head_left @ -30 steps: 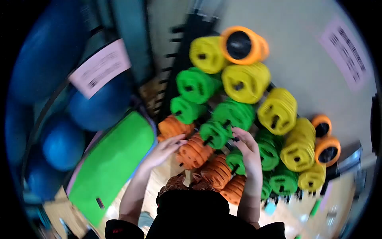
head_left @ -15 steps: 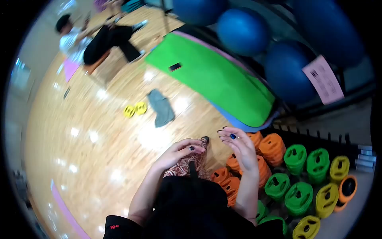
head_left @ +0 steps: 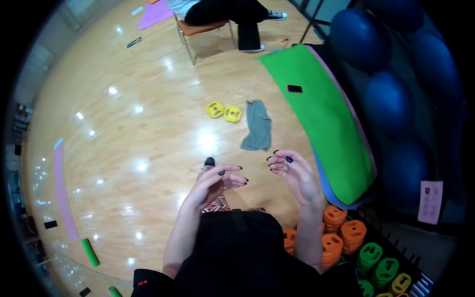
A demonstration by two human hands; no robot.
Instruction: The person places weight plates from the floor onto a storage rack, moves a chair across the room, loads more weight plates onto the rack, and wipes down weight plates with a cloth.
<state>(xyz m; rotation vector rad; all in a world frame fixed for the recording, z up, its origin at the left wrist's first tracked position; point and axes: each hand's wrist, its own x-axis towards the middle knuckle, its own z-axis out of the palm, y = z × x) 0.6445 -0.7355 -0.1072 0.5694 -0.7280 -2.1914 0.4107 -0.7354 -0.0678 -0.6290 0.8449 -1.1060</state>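
Note:
My left hand (head_left: 215, 184) is raised in front of my body, its fingers apart and nothing in them. Across from it, my right hand (head_left: 294, 174) hovers with fingers loosely curved, also holding nothing. The two palms roughly face each other with a gap between. Beyond them on the wooden floor lie a grey-green cloth (head_left: 257, 126) and two yellow weight plates, the left plate (head_left: 215, 109) beside the right plate (head_left: 232, 114). To the right of my right hand is a stack of exercise mats with a green mat (head_left: 326, 128) on top; a phone (head_left: 294, 89) rests on it.
Orange weight plates (head_left: 332, 250) and green weight plates (head_left: 370, 255) stand in stacks at lower right. Blue exercise balls (head_left: 388, 101) fill a rack on the right, with a pink sign (head_left: 430, 202). A person sits on a chair (head_left: 203, 28) at the top. A pink mat (head_left: 63, 193) lies left.
My view has swung to the right, so the cloth, yellow plates and mats sit differently in frame. A foot of mine has stepped forward. Both hands stay raised and empty.

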